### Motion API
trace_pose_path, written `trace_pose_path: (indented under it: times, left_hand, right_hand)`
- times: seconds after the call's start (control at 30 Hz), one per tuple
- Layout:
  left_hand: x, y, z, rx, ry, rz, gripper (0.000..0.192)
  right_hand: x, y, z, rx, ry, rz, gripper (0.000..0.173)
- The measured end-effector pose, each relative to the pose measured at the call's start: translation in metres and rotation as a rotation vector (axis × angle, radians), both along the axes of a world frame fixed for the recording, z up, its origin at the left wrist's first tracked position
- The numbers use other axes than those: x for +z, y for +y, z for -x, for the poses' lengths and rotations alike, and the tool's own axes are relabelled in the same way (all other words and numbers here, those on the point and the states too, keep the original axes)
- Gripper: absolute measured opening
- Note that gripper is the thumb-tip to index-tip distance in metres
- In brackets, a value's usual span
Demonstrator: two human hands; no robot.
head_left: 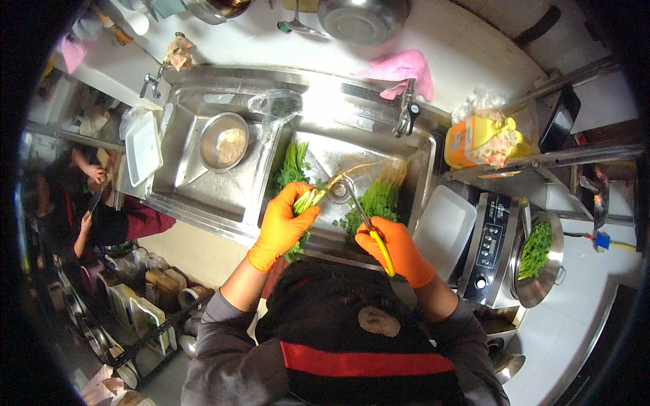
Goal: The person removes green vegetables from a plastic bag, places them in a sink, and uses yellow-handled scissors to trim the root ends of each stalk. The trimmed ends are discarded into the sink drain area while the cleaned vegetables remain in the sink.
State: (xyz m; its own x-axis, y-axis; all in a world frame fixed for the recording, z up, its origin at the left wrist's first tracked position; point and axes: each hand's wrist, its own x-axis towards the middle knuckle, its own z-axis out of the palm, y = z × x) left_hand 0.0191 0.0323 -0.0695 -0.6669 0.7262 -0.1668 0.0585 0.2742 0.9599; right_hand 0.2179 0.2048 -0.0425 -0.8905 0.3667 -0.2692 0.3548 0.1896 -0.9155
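My left hand (285, 223), in an orange glove, grips a bunch of leafy green herbs (310, 201) by the pale stems, over the right sink basin. The thin roots point right, and leaves hang below the hand. My right hand (396, 248), also gloved in orange, holds a cutting tool with a yellow handle (382, 251). Its narrow metal blade reaches up to the base of the roots; whether it is scissors or a knife is unclear. Rooted greens (378, 198) lie at the basin's right, beside the drain (340, 193). Other greens (294, 162) lie along its left wall.
In the left basin (188, 177) sits a metal bowl (223, 142) with pale contents. A faucet (408, 114) overhangs the right basin. White trays (143, 148) (447, 228) flank the sink. Right of it, an induction cooker (490, 248) adjoins a pan of greens (535, 251). A co-worker's hand (86, 223) holds a knife.
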Motion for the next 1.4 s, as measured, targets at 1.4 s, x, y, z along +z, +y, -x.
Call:
trace_pose_path:
  times: [1.4]
  left_hand:
    - [-0.337,0.083,0.033,-0.317,0.549,0.388,0.030]
  right_hand:
    - [-0.115,0.029,-0.031,-0.325,-0.551,0.363,0.027]
